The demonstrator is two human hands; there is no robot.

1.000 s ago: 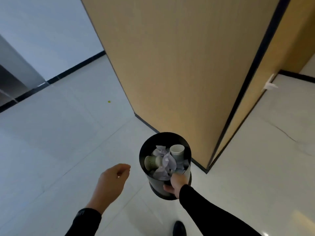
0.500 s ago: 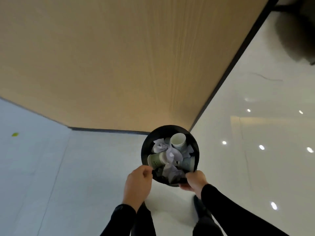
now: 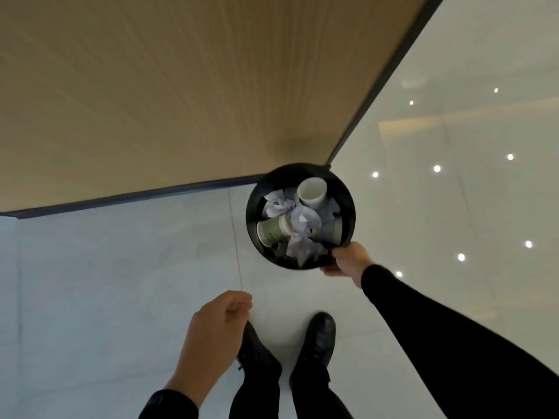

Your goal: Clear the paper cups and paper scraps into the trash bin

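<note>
at the wall (image 3: 181, 86) corner the right hand (image 3: 351, 261) grips the near rim of the stiff trash bin (image 3: 252, 219), probably light with paper cups (image 3: 311, 192) and paper scraps (image 3: 279, 204) inside; the left hand (image 3: 217, 325) hangs loosely curled, empty.

The left hand (image 3: 216, 325) has let go of the trash bin (image 3: 251, 213) and now hangs loosely curled, apart from it. The right hand (image 3: 351, 260) alone grips the rim. The trash bin sits closer to the corner of the wooden wall (image 3: 181, 86). Two black shoes (image 3: 320, 334) have come into view.
</note>
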